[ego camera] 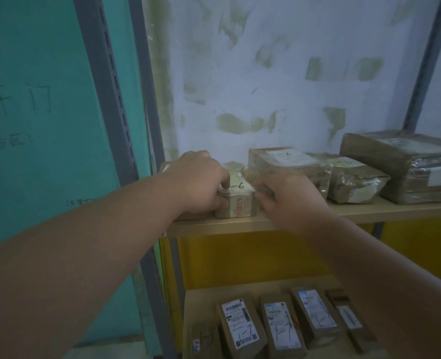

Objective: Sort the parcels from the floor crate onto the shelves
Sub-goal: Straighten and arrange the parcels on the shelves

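**Both hands on a small parcel at the upper shelf**

Forearms fill the bottom of my view, both reaching up to the upper shelf (pixel 305 216). Left hand (pixel 198 182) is curled over the left side of a small parcel (pixel 236 203) marked "-6", fingers closed on its top edge. Right hand (pixel 286 198) presses in from the right with fingers bent against that side, so I've got it gripped between both. It sits at the shelf's front left edge, touching a taped parcel (pixel 286 161) behind it. Further right, a crumpled parcel (pixel 354 182), then a large flat parcel (pixel 408 164). Down on the lower shelf (pixel 203 294), a row of labelled parcels (pixel 281 325) lies side by side.
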The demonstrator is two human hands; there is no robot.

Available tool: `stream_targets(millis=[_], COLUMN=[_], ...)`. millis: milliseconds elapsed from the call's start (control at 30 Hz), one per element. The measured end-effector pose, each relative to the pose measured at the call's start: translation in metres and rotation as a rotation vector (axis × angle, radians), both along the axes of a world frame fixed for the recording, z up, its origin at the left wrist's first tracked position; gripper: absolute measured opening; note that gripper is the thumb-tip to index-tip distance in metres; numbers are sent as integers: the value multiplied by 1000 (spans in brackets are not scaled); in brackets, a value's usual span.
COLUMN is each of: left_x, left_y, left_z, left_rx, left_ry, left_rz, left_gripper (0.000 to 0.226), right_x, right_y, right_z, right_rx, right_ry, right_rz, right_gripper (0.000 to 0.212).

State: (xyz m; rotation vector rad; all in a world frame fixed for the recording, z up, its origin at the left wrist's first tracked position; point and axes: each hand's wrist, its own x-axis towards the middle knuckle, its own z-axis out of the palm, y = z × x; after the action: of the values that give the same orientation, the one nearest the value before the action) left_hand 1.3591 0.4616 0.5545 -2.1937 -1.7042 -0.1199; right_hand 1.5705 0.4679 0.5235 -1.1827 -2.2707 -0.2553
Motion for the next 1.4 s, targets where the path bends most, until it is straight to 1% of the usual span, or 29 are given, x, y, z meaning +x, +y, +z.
stream_targets(millis=[33,100,167,233,300,400,467,533,633,767,1067,1167,1267,1400], left_x=[3,13,27,43,61,87,99,107,108,106,117,120,120,124], left_y=[0,-1,2,9,17,29,34,36,35,25,11,11,12,13], left_z=[2,9,18,23,27,28,23,17,11,9,11,12,13,21], left_rx=[2,3,-8,-37,-60,-76,-87,-83,-46,-20,-8,-19,-6,29], left_ry=[-12,-58,-164,-244,-283,-268,-275,-327,-393,-456,-449,-421,-339,-196], left_rz=[-8,-44,-90,-126,-133,-125,-112,-90,-50,-8,98,100,97,55], left_gripper=[54,49,47,51,55,60,60,57,55,55,52,53,59,72], right_x=[7,28,53,79,99,114,116,116,117,120,123,124,135,170], right_y=[-1,-1,3,14,26,45,54,60,65,68,72,69,59,55], right_z=[3,9,17,26,34,36,33,28,23,21,18,16,19,22], right_rx=[21,61,82,86,66,-20,-68,-87,-57,-45,-57,-62,-62,-59], right_ry=[30,90,91,60,33,-29,-47,-25,19,57,110,109,176,225], right_rz=[6,3,-53,-135,-182,-149,-91,-42,-10,85,177,181,146,32], right_gripper=[23,19,20,30,42,51,48,40,32,29,31,36,43,35])
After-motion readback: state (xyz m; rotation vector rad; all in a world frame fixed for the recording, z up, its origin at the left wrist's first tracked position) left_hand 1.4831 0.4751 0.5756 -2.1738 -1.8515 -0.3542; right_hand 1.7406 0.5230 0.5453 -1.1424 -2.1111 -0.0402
